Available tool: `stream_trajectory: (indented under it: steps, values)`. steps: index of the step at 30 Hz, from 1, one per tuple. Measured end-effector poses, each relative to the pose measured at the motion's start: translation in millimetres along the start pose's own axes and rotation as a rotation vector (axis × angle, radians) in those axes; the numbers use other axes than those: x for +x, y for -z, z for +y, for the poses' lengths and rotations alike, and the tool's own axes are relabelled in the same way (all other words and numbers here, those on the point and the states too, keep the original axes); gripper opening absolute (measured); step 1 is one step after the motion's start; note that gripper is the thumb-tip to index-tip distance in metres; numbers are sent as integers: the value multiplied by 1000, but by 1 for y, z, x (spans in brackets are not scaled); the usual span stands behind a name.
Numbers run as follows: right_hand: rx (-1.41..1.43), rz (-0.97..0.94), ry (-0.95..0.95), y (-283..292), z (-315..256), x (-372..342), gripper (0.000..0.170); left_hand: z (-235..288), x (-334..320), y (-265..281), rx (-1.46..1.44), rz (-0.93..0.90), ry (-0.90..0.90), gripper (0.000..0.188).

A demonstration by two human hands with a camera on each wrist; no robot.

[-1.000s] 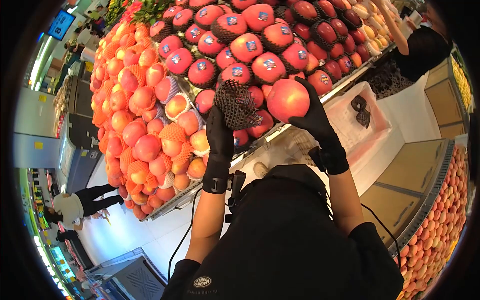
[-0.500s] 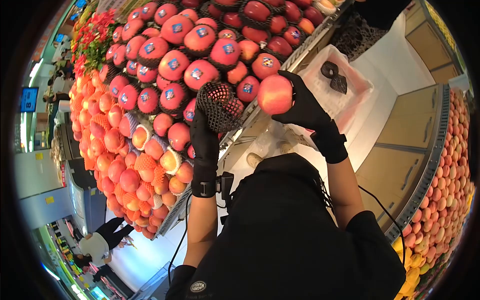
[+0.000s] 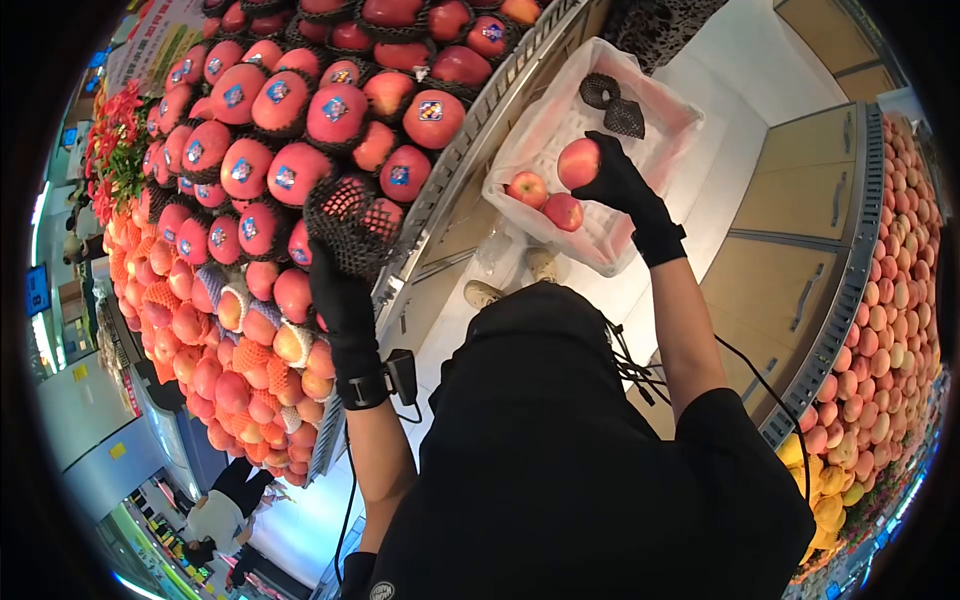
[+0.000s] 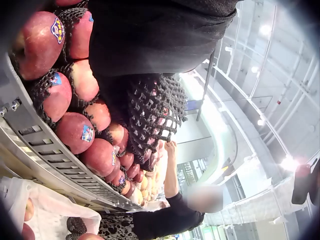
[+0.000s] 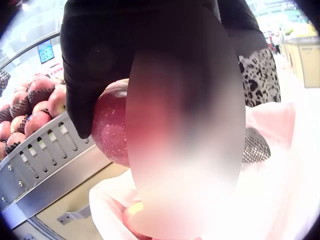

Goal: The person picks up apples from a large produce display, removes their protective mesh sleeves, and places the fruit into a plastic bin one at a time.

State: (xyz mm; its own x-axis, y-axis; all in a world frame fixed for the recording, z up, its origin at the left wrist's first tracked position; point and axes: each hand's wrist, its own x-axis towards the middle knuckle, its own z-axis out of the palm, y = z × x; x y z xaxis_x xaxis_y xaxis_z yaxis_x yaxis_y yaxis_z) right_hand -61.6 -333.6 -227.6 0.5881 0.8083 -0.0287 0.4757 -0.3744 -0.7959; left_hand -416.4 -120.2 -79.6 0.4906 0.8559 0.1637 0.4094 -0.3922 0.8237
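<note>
My gloved right hand point(image 3: 622, 188) grips a bare red apple point(image 3: 578, 163) above the lined crate point(image 3: 668, 105). That apple point(image 5: 110, 125) shows in the right wrist view against the glove, partly covered by a blur. Two more apples, one red-yellow point(image 3: 527, 188) and one red point(image 3: 563, 213), lie in the crate below. At the front edge of the display, my gloved left hand point(image 3: 343, 308) holds an empty-looking black foam net point(image 3: 345, 235). The net's open mesh point(image 4: 155, 112) spreads past the fingers in the left wrist view.
Stickered apples point(image 3: 285, 178) in black nets fill the sloping display, behind a slotted metal rail point(image 3: 500, 85). Dark foam nets point(image 3: 625, 118) lie in the crate. A peach stand point(image 3: 880, 330) curves along the right. Another person point(image 4: 167, 217) stands beyond the display.
My right hand has carried the apple from beside the display over the crate. The left hand still holds the net near the display. The head view has swung right, bringing the crate's apples into sight.
</note>
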Motion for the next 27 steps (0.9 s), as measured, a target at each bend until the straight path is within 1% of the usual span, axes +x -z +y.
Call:
stream_trajectory:
  steps: [1, 3, 5, 6, 7, 10, 11, 12, 13, 16, 21, 24, 26, 27]
  values:
    - [7, 7, -17, -5, 19, 0, 100, 4, -1, 0, -7, -18, 32, 42]
    - [22, 20, -49, -14, 47, -2, 102, 7, -5, 1, 106, -31, 64, 39]
    - [-36, -55, -145, -20, 66, -6, 104, 6, -9, 2, 53, -14, 116, 40]
    - [-64, -93, -192, -23, 73, -8, 104, 3, -11, 1, -46, 8, 158, 41]
    - [-144, -99, -180, -28, 80, -11, 106, 1, -14, 1, -178, 22, 212, 42]
    - [-334, -106, -253, -41, 97, -24, 90, -1, -19, -1, -635, 62, 385, 45]
    - [-378, -97, -241, -46, 105, -28, 83, -3, -21, -1, -773, 70, 436, 46]
    - [-409, -124, -243, -48, 109, -32, 82, -5, -22, -1, -911, 80, 491, 47]
    - [-440, -151, -245, -50, 112, -36, 81, -6, -23, -1, -1012, 81, 531, 49]
    - [-508, -216, -276, -55, 116, -46, 75, -6, -28, -7, -1162, 74, 587, 53]
    - [-562, -286, -355, -70, 115, -53, 69, -1, -35, -15, -1267, 41, 579, 56]
    - [-585, -320, -398, -72, 110, -55, 65, 14, -38, -22, -735, 105, 427, 34]
    - [-598, -345, -400, -71, 106, -55, 64, 0, -41, -22, -703, 90, 409, 33]
    - [-604, -359, -400, -70, 103, -56, 64, -2, -42, -21, -765, 84, 427, 35]
